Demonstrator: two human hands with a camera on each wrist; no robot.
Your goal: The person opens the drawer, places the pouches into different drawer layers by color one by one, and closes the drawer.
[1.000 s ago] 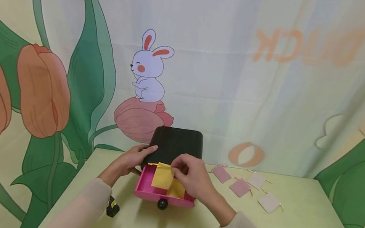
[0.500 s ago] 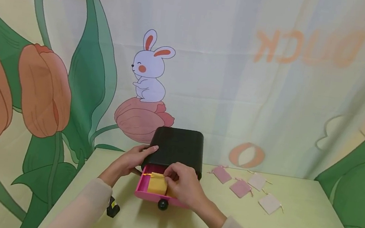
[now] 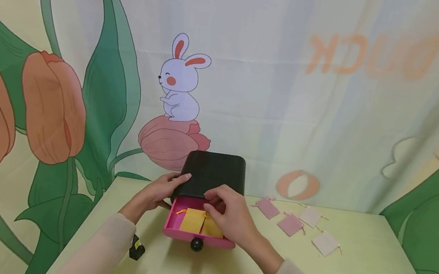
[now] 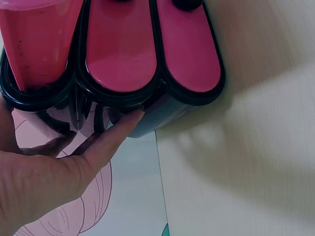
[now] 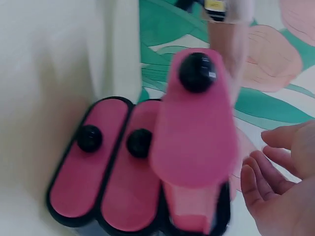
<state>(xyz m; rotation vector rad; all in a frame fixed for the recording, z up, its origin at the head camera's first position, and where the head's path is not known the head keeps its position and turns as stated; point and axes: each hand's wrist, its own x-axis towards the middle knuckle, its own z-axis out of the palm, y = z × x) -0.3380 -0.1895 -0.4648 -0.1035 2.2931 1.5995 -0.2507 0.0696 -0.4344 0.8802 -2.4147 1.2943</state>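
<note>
A black cabinet [image 3: 214, 173] stands at the table's back edge, its pink top drawer [image 3: 199, 238] pulled out. Two yellow drawstring pouches lie side by side in the drawer, the left pouch [image 3: 192, 220] in fuller view than the right pouch [image 3: 212, 228]. My left hand [image 3: 159, 190] rests against the cabinet's left side, thumb on top. In the left wrist view its fingers [image 4: 115, 137] touch the black side wall. Over the drawer's right part hovers my right hand [image 3: 230, 215], fingers loosely bent. The right wrist view shows no thing in that hand [image 5: 285, 182].
On the table right of the cabinet lie two pink pouches, one behind [image 3: 267, 208] and one in front [image 3: 291, 225], and two pale pouches, one behind [image 3: 310, 217] and one in front [image 3: 325, 243]. Two shut lower drawers show black knobs. A printed curtain [image 3: 250, 90] hangs behind.
The left yellow pouch was lowered from my right hand's pinch into the drawer and let go. My right hand has since risen a little and moved right. The left hand has stayed put.
</note>
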